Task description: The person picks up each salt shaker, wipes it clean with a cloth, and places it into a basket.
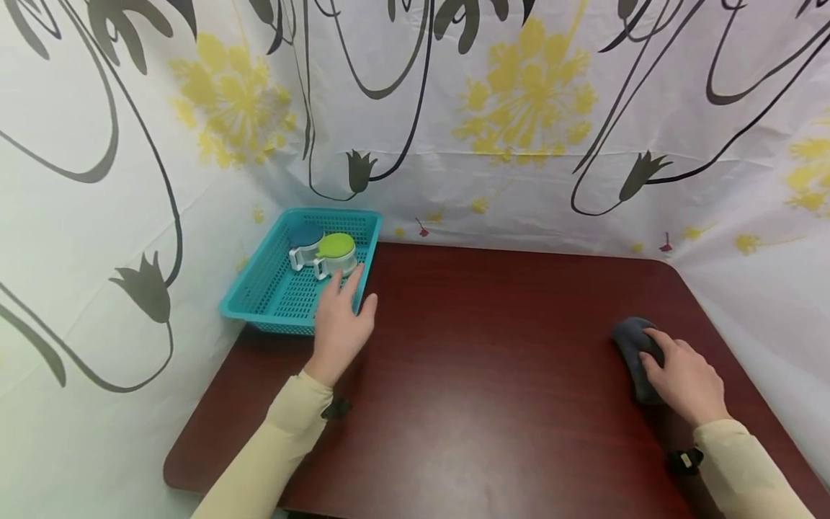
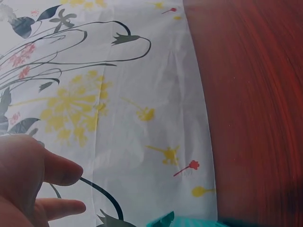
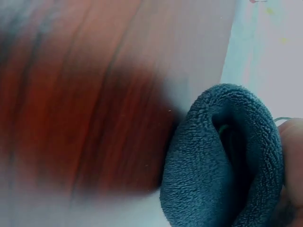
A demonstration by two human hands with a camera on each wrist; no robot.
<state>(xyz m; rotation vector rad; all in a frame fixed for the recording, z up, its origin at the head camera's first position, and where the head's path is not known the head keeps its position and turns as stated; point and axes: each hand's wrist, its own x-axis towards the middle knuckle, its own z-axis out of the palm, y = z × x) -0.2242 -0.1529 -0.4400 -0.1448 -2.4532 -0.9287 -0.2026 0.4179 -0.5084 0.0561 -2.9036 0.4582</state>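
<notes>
In the head view my left hand point(image 1: 344, 328) reaches over the front right rim of a turquoise plastic basket point(image 1: 259, 317), its fingers extended and apart, holding nothing. Just past its fingertips stands a clear handled jar with a green lid point(image 1: 336, 245); beside it in the basket is a similar one with a blue lid point(image 1: 306, 235). The left wrist view shows the thumb and a finger of that hand point(image 2: 28, 184). Over on the right, my right hand point(image 1: 690, 378) grips a folded dark grey-blue towel point(image 3: 199, 175) on the table, fingers curled over it.
The dark red-brown table point(image 1: 493, 346) has rounded corners. White cloth printed with flowers point(image 1: 519, 180) hangs close behind it and along both sides. The basket stands at the back left corner, against the cloth.
</notes>
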